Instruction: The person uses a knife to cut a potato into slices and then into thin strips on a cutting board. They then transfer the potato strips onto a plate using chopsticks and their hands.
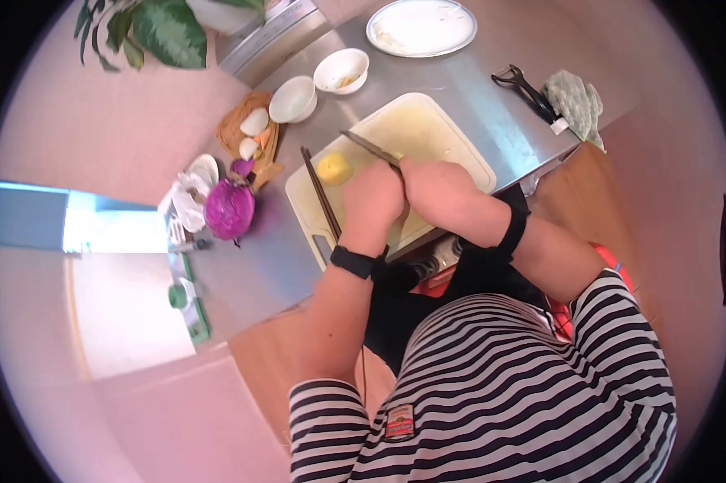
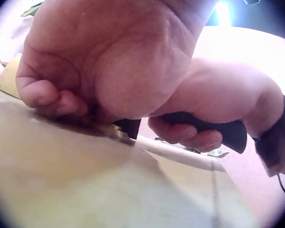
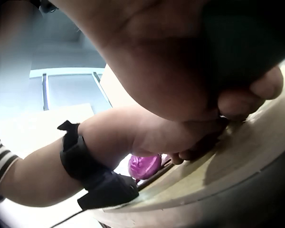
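I see the right hand (image 1: 445,191) grip a narrow, black-handled metal knife (image 1: 368,146) over a cream, round-cornered cutting board (image 1: 451,145). The left hand (image 1: 375,198) curls alongside; what it holds, I cannot tell. Just beyond, on the board, lies a smooth, rounded yellow piece (image 1: 334,168).

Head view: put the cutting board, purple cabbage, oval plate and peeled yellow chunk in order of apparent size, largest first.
1. Cutting board, partly covered by the hands but clearly largest
2. Oval plate
3. Purple cabbage
4. Yellow chunk
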Demonstrator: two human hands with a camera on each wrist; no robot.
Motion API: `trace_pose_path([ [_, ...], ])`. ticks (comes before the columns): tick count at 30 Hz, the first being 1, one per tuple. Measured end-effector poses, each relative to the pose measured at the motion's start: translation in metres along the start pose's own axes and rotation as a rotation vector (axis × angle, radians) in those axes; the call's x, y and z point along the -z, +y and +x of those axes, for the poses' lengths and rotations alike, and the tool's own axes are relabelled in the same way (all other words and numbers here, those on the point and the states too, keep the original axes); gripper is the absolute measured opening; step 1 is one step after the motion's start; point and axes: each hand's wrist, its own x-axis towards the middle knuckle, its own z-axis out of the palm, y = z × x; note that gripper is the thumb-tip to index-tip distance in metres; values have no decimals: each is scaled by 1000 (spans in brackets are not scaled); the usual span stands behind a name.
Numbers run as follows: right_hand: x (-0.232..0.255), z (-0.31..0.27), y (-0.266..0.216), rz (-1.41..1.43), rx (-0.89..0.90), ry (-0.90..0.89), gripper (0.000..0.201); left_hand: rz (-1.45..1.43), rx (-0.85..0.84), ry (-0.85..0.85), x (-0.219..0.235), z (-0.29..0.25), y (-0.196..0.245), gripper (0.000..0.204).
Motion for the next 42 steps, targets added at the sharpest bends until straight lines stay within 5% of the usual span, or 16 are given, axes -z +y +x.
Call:
trace_pose_path([
  [35, -5, -26, 29, 126, 96, 52, 21, -35, 113, -81, 2, 2, 4, 34],
  [42, -15, -22, 32, 193, 139, 200, 19, -52, 94, -87, 0, 4, -1, 37],
])
